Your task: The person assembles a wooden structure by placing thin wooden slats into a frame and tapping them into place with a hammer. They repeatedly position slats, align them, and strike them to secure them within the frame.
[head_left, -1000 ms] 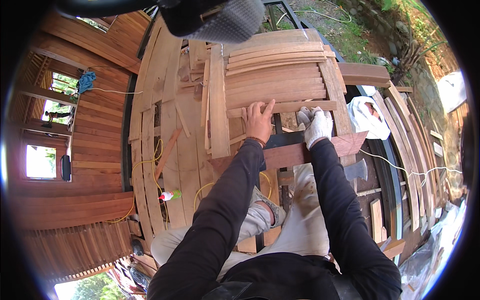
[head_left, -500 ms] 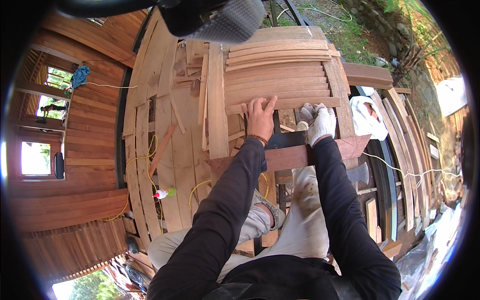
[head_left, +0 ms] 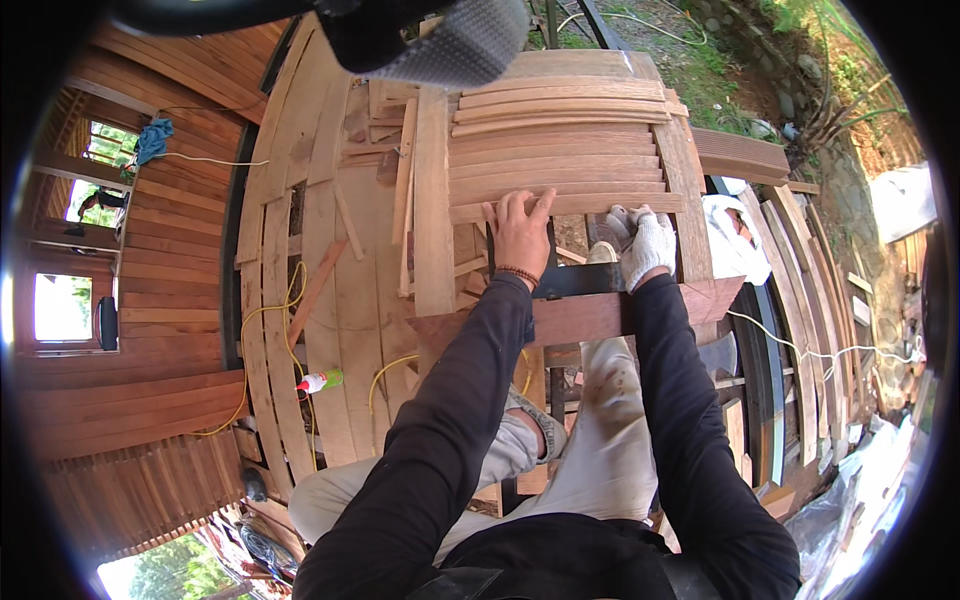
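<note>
- The left hand (head_left: 520, 240) is lying bare on the lowest slat (head_left: 600, 204), fingers extended and unclenched, probably steadying it against sliding.
- The right hand (head_left: 650, 248), gloved, is curling its fingers at the slat's right end; whether it is grasping anything, I cannot tell.
- The slat is lying crosswise below a row of similar slats, reaching toward both side boards, the left one (head_left: 434, 200) and the right one (head_left: 687, 190), which are likely keeping the row lined up.
- Loose strips (head_left: 560, 103) are lying across the upper part, perhaps for being within reach.
- A reddish board (head_left: 580, 320) is crossing under the forearms, seemingly serving as a support.
- A glue bottle (head_left: 322, 381) is lying on the planks (head_left: 335, 415), well apart from the hands.
</note>
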`<state>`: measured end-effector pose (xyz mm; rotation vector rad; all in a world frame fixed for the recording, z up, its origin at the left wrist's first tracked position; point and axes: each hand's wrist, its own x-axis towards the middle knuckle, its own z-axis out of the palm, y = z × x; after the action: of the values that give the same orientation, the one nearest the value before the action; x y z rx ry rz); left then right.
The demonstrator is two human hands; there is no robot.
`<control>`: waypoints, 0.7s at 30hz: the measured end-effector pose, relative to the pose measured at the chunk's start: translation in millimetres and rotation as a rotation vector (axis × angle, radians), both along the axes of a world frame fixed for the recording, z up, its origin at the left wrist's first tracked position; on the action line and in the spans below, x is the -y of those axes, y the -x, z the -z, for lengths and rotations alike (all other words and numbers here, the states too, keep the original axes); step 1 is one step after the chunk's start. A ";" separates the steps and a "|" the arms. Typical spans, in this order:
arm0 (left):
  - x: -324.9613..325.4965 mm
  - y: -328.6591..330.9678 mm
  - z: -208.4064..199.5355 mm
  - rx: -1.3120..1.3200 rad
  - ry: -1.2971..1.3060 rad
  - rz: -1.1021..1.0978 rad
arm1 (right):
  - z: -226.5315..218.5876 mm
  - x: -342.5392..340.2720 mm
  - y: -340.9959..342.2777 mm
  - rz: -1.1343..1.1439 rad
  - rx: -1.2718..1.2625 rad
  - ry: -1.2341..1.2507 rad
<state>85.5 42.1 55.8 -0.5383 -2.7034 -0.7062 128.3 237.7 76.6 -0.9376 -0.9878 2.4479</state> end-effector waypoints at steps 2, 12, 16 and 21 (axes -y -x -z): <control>3.4 0.9 -1.1 -0.004 0.031 -0.026 | 0.7 -1.6 2.8 -0.039 0.047 0.001; -37.0 8.7 -18.1 0.053 0.140 0.146 | -0.3 -3.5 8.6 -0.047 0.067 0.067; -42.9 22.9 -8.5 0.012 0.162 0.234 | 0.4 4.7 11.6 -0.069 0.093 0.009; -48.1 20.9 -6.6 -0.037 0.124 0.265 | -14.4 -12.0 -11.6 -0.153 0.108 -0.046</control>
<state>64.6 90.2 62.4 -0.9436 -2.6817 -0.5873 139.8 249.8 91.0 -1.0223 -1.1881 2.5083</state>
